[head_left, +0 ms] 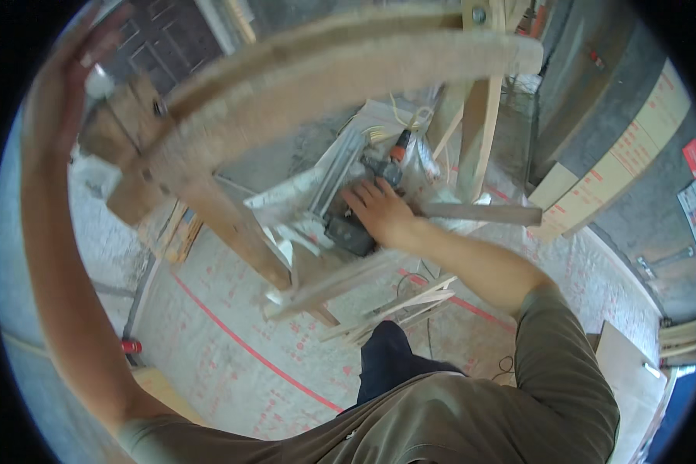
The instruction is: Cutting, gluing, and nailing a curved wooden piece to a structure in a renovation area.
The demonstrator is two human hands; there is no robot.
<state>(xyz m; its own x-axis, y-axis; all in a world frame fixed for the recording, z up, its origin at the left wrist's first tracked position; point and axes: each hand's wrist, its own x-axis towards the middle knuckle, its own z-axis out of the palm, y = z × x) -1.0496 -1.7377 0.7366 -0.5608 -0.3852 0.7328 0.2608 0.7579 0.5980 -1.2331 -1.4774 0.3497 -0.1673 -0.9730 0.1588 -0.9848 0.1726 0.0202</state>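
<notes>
My left hand (63, 100) is raised at the upper left, blurred, with its fingers stretched upward beside the block-like end of a wooden sawhorse-like frame (348, 85). I see nothing held in it. My right hand (380, 215) reaches in below the frame's long beam, its fingers spread over the tools lying there. Next to its fingertips lies a cordless drill (387, 166) with a dark and orange body. Under the palm side is a dark box-like object (352, 234), whose kind I cannot make out. Whether the fingers touch either one is not clear.
Metal rails (336, 174) lie beside the drill. A flat bar (483, 213) sticks out to the right of my hand. Thin wooden strips (402, 309) lie lower down, above the covered floor (232, 363) with red lines. Stacked cartons (603, 182) stand at right.
</notes>
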